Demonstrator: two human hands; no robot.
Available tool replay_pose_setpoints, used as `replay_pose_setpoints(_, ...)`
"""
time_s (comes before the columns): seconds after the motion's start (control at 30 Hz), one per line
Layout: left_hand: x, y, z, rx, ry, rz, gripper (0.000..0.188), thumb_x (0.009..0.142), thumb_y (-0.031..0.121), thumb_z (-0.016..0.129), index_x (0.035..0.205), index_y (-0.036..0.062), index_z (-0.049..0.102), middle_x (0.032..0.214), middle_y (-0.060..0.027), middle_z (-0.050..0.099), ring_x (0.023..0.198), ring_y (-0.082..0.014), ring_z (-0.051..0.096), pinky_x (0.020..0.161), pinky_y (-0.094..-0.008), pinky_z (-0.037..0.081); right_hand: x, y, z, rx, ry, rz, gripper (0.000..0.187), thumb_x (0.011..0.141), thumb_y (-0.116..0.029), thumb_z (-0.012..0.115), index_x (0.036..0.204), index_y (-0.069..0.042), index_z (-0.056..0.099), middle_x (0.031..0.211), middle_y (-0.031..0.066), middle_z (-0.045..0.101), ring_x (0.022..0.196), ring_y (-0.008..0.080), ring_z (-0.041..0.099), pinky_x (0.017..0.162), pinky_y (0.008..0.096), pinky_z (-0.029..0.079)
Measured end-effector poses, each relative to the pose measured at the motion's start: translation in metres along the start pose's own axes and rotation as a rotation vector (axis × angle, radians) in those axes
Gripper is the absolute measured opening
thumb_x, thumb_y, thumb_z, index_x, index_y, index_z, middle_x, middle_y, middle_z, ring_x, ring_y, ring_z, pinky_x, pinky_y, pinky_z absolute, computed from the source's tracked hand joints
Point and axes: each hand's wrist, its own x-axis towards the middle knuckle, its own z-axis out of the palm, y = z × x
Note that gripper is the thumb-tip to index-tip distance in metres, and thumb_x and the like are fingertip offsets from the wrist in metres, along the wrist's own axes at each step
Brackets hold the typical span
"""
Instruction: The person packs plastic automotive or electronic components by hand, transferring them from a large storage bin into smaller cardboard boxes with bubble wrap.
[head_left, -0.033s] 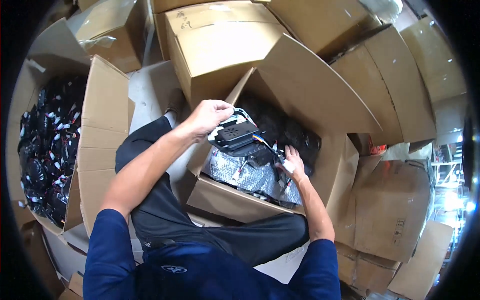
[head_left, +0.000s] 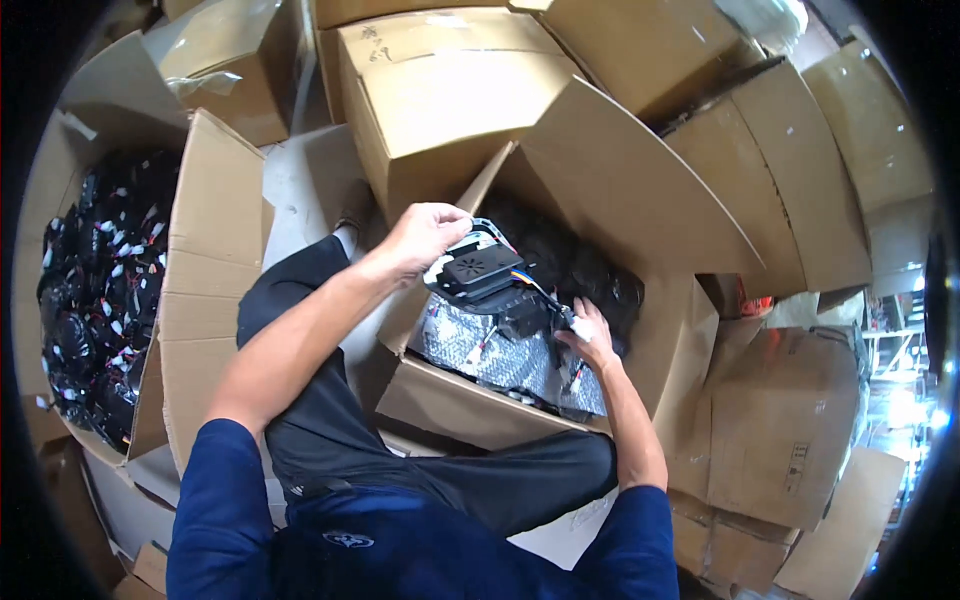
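Observation:
My left hand (head_left: 432, 238) pinches the upper edge of a black plastic device (head_left: 478, 270) with a round slotted vent pattern, holding it tilted above an open carton (head_left: 470, 410). A cable (head_left: 540, 290) with coloured wires runs from the device toward my right hand (head_left: 590, 338). There, a white connector (head_left: 581, 328) overlaps the space between thumb and forefinger. The fingers of that hand stretch out, slightly apart, against black-wrapped items (head_left: 605, 280) inside the carton. Silvery bubble wrap (head_left: 500, 352) lies beneath the device, with a few loose wire ends on it.
At the left, another open carton (head_left: 212, 240) holds many black bagged parts (head_left: 100, 290) with white connectors. Closed cartons (head_left: 455, 95) stand beyond the work. More boxes (head_left: 770, 420) stack up at the right. My bent legs (head_left: 340, 410) flank the near side of the open carton.
The whole view shifts very slightly. Both hands and the device keep practically the same positions relative to the carton.

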Motion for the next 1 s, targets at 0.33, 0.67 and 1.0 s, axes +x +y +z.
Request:
replay_pose_setpoints(0.33,-0.001,-0.015,0.007,0.542,0.232,0.243,0.026,0.093,0.011,0.062,0.11,-0.0063,0.07,0.095,-0.0126,0.074,0.087,-0.0154,0.068,0.081,-0.0308,0.054,-0.014,-0.247,-0.212,0.032,0.438,-0.545,0.067,0.071,-0.025,0.082,0.127,0.001,0.058,0.122,0.0161,0.06,0.113,0.0311,0.056,0.091,0.0421,0.047)
replay_pose_setpoints(0.67,-0.015,0.05,-0.011,0.265,0.107,0.172,0.039,0.1,0.024,0.061,0.127,-0.0039,0.06,0.097,-0.0092,0.069,0.083,-0.0129,0.067,0.069,-0.0254,0.056,0.017,-0.172,-0.087,1.261,-0.261,0.193,0.051,0.084,-0.024,0.081,0.122,0.001,0.059,0.106,0.0081,0.069,0.094,0.0202,0.064,0.08,0.0377,0.053)
replay_pose_setpoints(1.0,-0.025,0.026,-0.035,0.739,-0.025,0.332,0.025,0.087,0.021,0.06,0.09,0.0001,0.073,0.087,-0.0242,0.071,0.079,-0.0356,0.071,0.075,-0.0475,0.055,0.001,-0.174,0.038,0.927,-0.481,0.249,0.034,0.093,-0.031,0.072,0.083,0.001,0.065,0.067,0.0059,0.062,0.053,0.0135,0.056,0.047,0.029,0.043)
